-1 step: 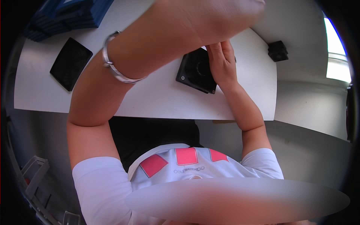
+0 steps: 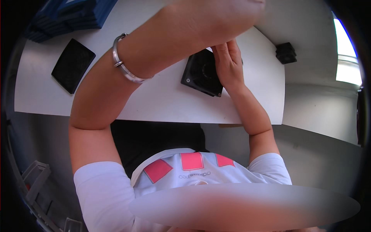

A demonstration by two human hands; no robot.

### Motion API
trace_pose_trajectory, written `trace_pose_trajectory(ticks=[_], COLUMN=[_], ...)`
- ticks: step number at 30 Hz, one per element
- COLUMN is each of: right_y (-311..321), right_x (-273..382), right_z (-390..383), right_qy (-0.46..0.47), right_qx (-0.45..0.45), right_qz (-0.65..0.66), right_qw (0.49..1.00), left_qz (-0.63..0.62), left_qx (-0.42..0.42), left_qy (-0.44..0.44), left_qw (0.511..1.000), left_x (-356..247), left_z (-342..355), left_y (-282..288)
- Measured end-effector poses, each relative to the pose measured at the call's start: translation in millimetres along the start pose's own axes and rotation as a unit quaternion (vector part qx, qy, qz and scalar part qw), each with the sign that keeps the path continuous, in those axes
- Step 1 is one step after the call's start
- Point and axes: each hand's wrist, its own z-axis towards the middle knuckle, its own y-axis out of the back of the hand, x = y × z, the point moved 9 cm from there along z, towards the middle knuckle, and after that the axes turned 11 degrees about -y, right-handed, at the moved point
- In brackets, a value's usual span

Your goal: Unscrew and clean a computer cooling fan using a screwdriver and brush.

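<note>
A black square housing with screws at its corners and a round ring in it lies on the white table, partly hidden by my arm. My right hand rests along its right side, fingers fairly straight and close together, gripping or pressing that edge. Above it, my left hand reaches over at the top of the picture, blurred, its fingers hard to make out. A silver bracelet is on my left forearm.
A black mesh panel lies on the table's left part. Blue stacked trays stand at the back left. Dark small blocks sit beyond the table's right edge, near a bright window. Clear plastic bins are at the lower left.
My left hand has shifted slightly to the left, and the bracelet sits a little farther up and right in the picture. My right hand and the black housing look nearly unchanged.
</note>
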Motion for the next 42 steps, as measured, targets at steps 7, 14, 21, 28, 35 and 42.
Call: trace_pose_trajectory(ticks=[7,14,21,28,35,42], right_y=[5,-2,3,26,6,4], right_x=[-1,3,3,-8,-13,1], right_z=[0,2,3,4,-7,-7], right_qy=[-0.020,0.000,0.011,-0.024,-0.040,-0.002], right_qx=[-0.014,0.003,-0.004,-0.069,-0.075,-0.062], right_qz=[-0.003,0.000,0.049,0.225,0.120,0.050], right_qw=[1.000,1.000,0.999,0.972,0.989,0.997], left_qz=[0.031,-0.250,-0.217,-0.189,-0.147,0.024], left_qx=[0.124,0.130,0.069,0.164,0.242,0.239], left_qy=[-0.061,-0.073,-0.101,0.030,0.104,0.042], left_qw=[0.990,0.957,0.969,0.968,0.953,0.970], left_x=[-16,-8,-17,-5,5,-30], left_z=[-3,6,0,8,-14,-12], left_y=[18,31,33,7,-25,1])
